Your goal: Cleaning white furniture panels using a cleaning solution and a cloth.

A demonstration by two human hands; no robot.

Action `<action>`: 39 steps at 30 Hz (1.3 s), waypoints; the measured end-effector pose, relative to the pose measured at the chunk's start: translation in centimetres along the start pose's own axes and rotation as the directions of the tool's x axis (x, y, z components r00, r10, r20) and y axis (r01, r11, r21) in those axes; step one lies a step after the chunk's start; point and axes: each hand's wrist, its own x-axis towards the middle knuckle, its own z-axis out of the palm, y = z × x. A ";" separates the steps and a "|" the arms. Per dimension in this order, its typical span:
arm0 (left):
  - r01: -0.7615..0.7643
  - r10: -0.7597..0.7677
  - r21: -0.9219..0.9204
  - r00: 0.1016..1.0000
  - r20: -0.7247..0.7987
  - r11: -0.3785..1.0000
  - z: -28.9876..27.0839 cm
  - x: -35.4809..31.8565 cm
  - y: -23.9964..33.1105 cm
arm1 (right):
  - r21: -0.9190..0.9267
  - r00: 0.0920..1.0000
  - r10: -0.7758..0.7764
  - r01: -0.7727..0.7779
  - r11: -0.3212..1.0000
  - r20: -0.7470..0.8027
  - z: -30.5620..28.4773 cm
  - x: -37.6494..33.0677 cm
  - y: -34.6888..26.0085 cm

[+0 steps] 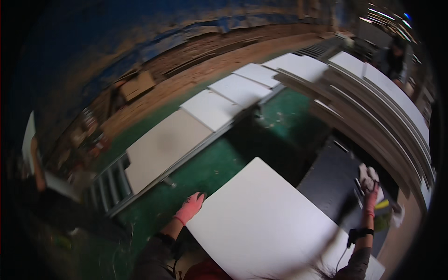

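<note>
A large white panel (268, 217) lies in front of me at a slant, one corner pointing away. My left hand (189, 208), in a pink glove with dark fingertips, is closed at the panel's left edge. Out to the right, my right hand (370, 195), also in a pink glove, reaches over a black work surface (326, 179). Its fingers close on a bunched whitish cloth (368, 173); blur hides the exact grip. Beside that hand lies a yellow-handled tool (381, 204), its kind unclear.
A roller conveyor (108, 186) carries a beige board (165, 148) and several white boards (240, 88) toward the far right. Stacked long boards (373, 116) curve along the right. One person (396, 58) is at the far right; another person's arm (36, 163) holds a board at far left.
</note>
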 end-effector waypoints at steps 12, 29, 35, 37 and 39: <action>0.534 -0.533 -0.016 0.841 -0.089 0.845 -0.4 -2.1 4.5 | 0.640 0.844 0.376 -0.535 0.552 0.382 5.5 9.5 9.3; 0.005 0.002 -0.021 0.951 0.309 1.000 -4.3 -3.2 0.2 | 0.209 0.986 0.128 -0.148 0.967 0.106 -8.6 -18.7 -12.2; 0.453 -0.278 -0.610 0.889 0.364 0.650 0.1 -5.3 -6.4 | -0.326 0.849 0.267 -0.120 0.938 0.457 -4.8 -27.2 -15.6; 0.430 -0.202 -0.799 0.903 0.379 0.420 1.5 -5.7 -7.4 | -0.378 0.888 0.226 -0.065 0.923 0.401 0.1 -27.6 -17.5; 0.386 -0.142 -0.899 0.921 0.363 0.205 2.4 -6.4 -8.7 | -0.430 0.913 0.178 -0.003 0.903 0.368 6.3 -26.6 -24.4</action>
